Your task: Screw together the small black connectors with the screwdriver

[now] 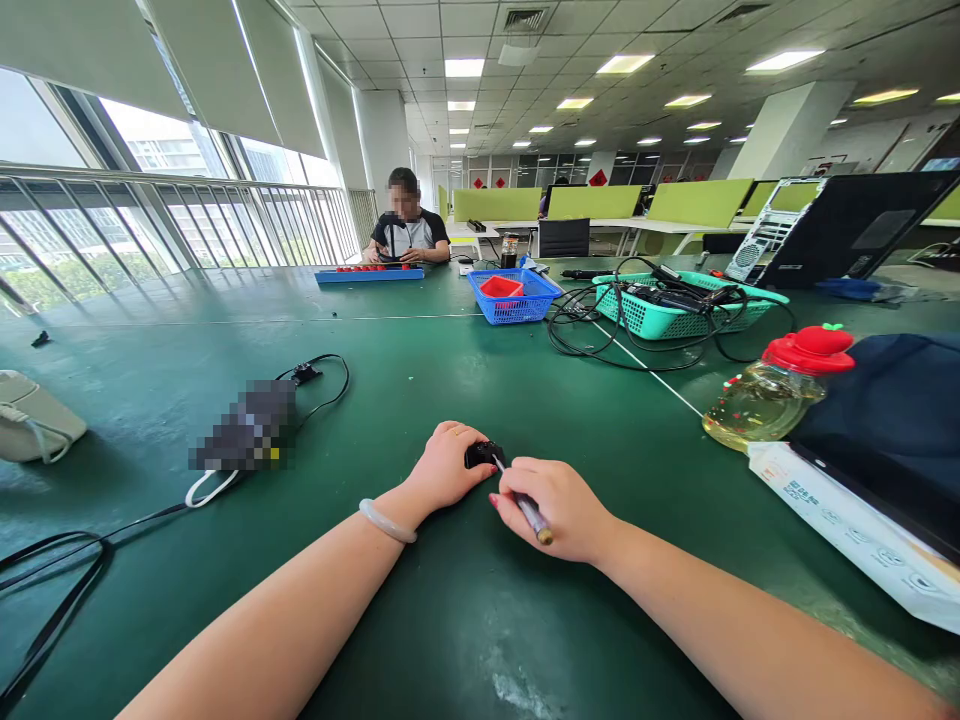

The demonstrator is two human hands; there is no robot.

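My left hand is closed around a small black part and presses it onto the green table. A pale bangle sits on that wrist. My right hand is closed on a thin screwdriver. The tool's tip touches the black part, and its handle end sticks out toward me.
A blurred dark object with cables lies to the left. A blue basket and a teal basket of cables stand further back. A red-lidded bottle, a laptop and a dark bag are at right. A person sits at the far end.
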